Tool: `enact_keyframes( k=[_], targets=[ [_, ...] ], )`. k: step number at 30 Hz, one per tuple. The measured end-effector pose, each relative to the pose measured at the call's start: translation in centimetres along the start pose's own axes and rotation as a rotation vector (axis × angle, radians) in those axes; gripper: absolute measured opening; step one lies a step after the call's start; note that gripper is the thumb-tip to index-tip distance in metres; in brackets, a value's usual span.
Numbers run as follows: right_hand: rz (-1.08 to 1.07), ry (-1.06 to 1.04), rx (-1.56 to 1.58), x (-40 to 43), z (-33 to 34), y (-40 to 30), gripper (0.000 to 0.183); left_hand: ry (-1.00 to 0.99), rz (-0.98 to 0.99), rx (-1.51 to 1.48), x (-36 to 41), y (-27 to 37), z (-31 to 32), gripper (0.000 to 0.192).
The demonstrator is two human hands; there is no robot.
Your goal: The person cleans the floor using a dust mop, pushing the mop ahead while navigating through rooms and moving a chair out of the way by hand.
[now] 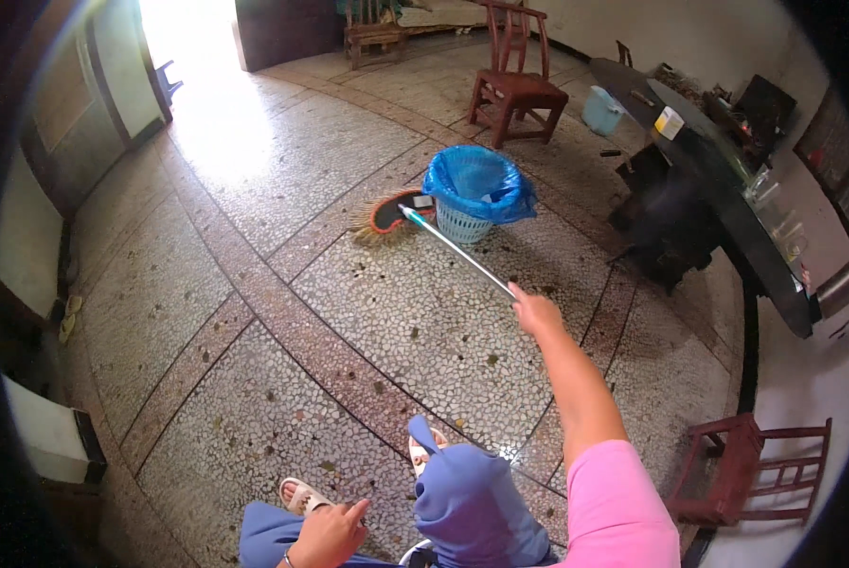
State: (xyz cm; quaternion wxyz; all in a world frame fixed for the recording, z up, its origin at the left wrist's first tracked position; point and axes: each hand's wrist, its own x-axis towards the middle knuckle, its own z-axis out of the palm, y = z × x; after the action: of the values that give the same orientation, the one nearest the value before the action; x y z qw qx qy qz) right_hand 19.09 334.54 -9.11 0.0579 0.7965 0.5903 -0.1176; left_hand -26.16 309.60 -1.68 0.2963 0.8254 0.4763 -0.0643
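My right hand [536, 312] grips the thin metal handle [470, 259] of a broom near its upper end, with the arm stretched forward. The broom's black head with orange trim and straw-coloured bristles [385, 216] is at floor level, close against the left side of a light plastic basket bin [460, 224]. A blue plastic bag [481, 181] lines the bin and folds over its rim. My left hand [328, 531] hangs low over my left leg, its index finger extended, with nothing visible in it. Its palm side is hidden.
Dark specks of debris dot the terrazzo floor [424, 334]. Behind the bin stands a red wooden chair [518, 89]; another wooden chair [733, 468] is at lower right. A long dark table [744, 213] lines the right wall, near a light-blue bin [602, 113]. Bright light enters a doorway [193, 50].
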Motion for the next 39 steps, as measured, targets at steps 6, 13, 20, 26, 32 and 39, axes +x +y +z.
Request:
enact_keyframes(
  k=[6,13,20,26,32,39],
  targets=[
    [0.156,-0.040,0.160,-11.0,4.4,7.3,0.050,-0.080,0.005,-0.043,-1.0,0.4,0.4,0.042],
    [0.261,0.049,0.252,-28.2,11.5,16.7,0.056,-0.112,-0.002,-0.022,-0.8,1.3,-0.9,0.050],
    [0.403,-0.089,0.244,-36.9,9.2,15.3,0.056,-0.081,0.070,-0.024,-0.6,2.2,0.3,0.040],
    [0.472,-0.104,0.239,-30.9,9.5,16.8,0.053,-0.097,0.085,-0.041,-0.3,2.5,0.3,0.041],
    [0.430,0.107,0.298,-13.7,6.8,16.4,0.052,-0.124,-0.024,-0.025,-1.3,1.7,-0.2,0.042],
    [0.525,-0.077,0.672,2.1,0.1,8.1,0.051,-0.032,0.022,0.078,-1.9,-2.6,5.9,0.044]
  ],
)
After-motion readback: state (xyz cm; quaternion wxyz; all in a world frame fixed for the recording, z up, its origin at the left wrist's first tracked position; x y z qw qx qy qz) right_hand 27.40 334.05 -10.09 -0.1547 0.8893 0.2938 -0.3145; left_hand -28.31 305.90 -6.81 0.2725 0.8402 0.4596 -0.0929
